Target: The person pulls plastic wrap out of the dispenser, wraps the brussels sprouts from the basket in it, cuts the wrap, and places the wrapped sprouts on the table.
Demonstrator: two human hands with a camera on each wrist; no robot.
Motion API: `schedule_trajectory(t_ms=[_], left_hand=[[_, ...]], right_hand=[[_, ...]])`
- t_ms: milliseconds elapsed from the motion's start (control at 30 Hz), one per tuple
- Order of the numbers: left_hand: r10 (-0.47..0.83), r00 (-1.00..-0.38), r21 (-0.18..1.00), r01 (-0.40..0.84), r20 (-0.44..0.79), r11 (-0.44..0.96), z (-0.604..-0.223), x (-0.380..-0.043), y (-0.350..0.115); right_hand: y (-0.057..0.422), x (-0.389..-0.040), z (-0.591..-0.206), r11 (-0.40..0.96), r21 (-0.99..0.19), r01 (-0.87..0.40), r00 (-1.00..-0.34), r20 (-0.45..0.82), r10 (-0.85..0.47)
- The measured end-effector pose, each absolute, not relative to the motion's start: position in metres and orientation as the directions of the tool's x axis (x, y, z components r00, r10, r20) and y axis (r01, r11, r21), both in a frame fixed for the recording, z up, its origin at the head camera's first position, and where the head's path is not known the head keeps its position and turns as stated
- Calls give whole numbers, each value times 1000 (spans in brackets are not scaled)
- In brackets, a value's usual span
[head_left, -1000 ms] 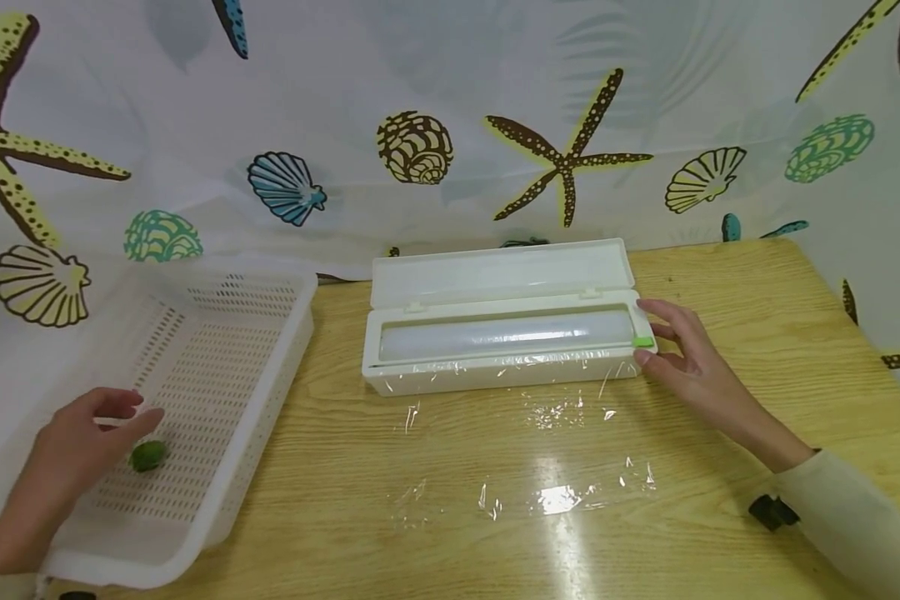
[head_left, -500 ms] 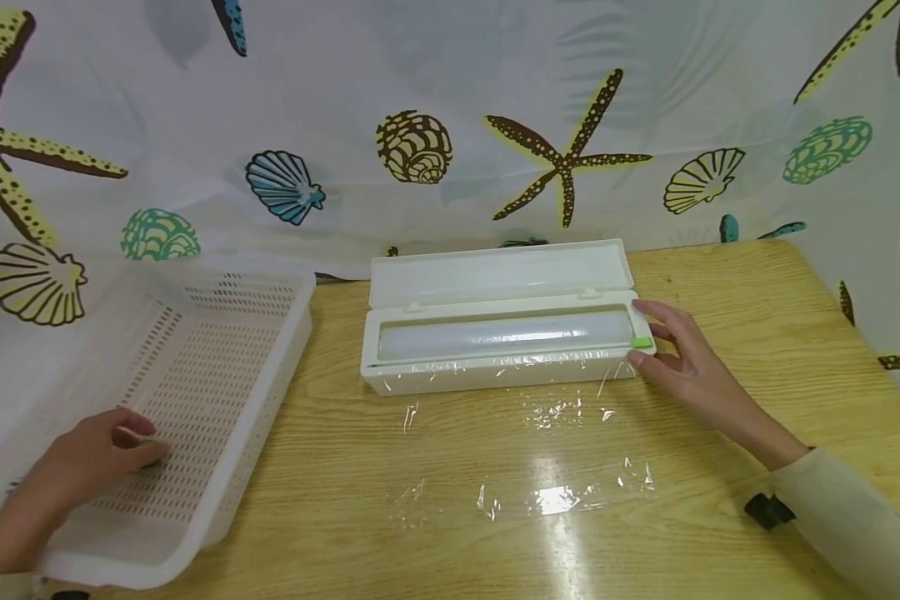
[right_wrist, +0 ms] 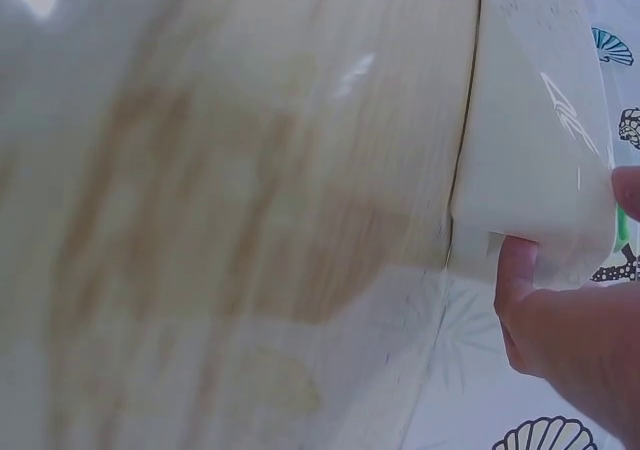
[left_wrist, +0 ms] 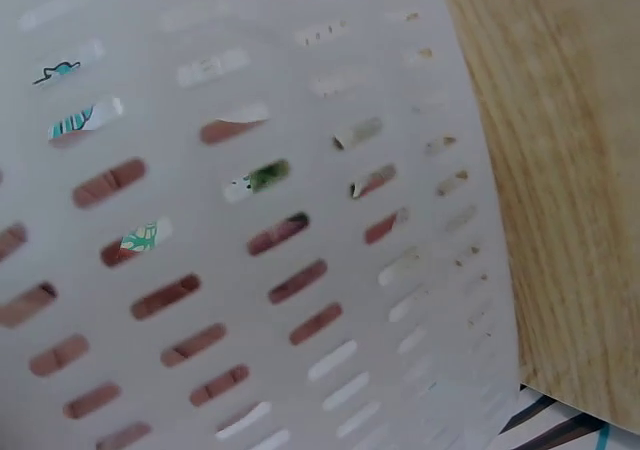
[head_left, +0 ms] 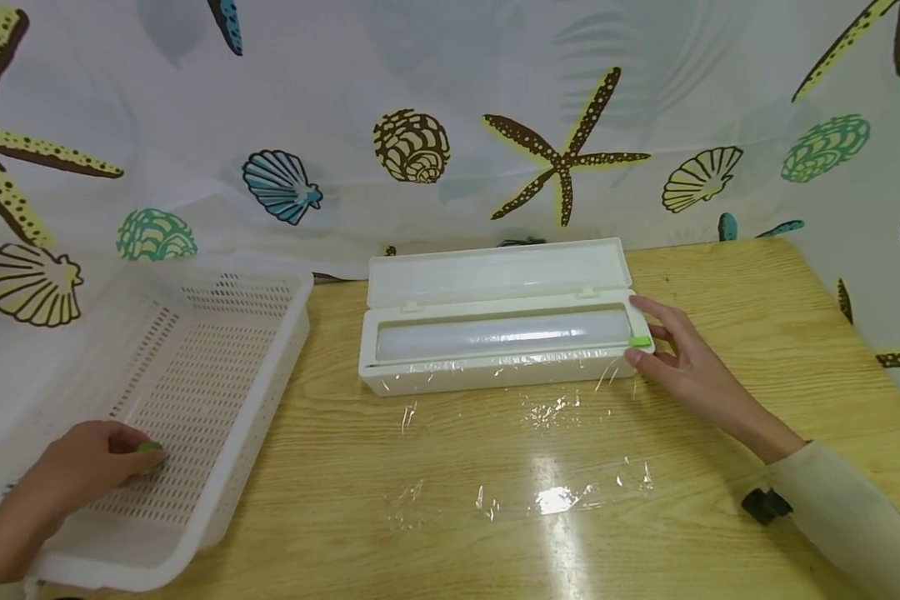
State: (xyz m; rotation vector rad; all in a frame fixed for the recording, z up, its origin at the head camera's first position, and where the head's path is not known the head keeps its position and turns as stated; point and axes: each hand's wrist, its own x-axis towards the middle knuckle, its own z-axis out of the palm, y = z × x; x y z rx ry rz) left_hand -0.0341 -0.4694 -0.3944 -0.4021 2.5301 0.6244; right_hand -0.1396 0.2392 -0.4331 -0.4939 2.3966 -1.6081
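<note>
The small green item (head_left: 148, 447) is low inside the white slotted basket (head_left: 258, 408), pinched in the curled fingers of the left hand (head_left: 90, 462). Only a sliver of it shows in the head view; the left wrist view gives just a green patch through the basket's slots. The hold may therefore be shallow, and a slick surface could let the item slip and roll off. The raised rim stands between that hand and the counter (head_left: 727, 292), so too low a lift could knock the item loose.

The fingers of the right hand (head_left: 686, 358) grip the right end of the wrap box (head_left: 495, 380), whose lid (head_left: 498, 275) is tipped back. Clear film (head_left: 555, 412) runs over its front edge onto the counter. If that grip twisted or dragged the box, the film could crease or cling to itself; a trailing sleeve (head_left: 832, 508) could pull it askew.
</note>
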Motion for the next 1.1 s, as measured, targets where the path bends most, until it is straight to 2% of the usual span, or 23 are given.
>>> schedule_trajectory(t_ms=[233, 467, 800, 1100], left_hand=[[-144, -845, 435, -403, -516, 806, -385, -31, -460], [-140, -874, 433, -364, -466, 825, -385, -23, -454], [-233, -920, 507, -371, -316, 778, -380, -15, -441], [-352, -916, 539, -399, -194, 742, -375, -12, -421]], right_hand=[[239, -139, -433, 345, -928, -141, -923, -2, -384], [240, -140, -433, 374, -916, -148, -927, -3, -375], [241, -141, -431, 383, -908, -167, -924, 8, -383], [242, -142, -432, 377, -910, -174, -924, 19, -381]])
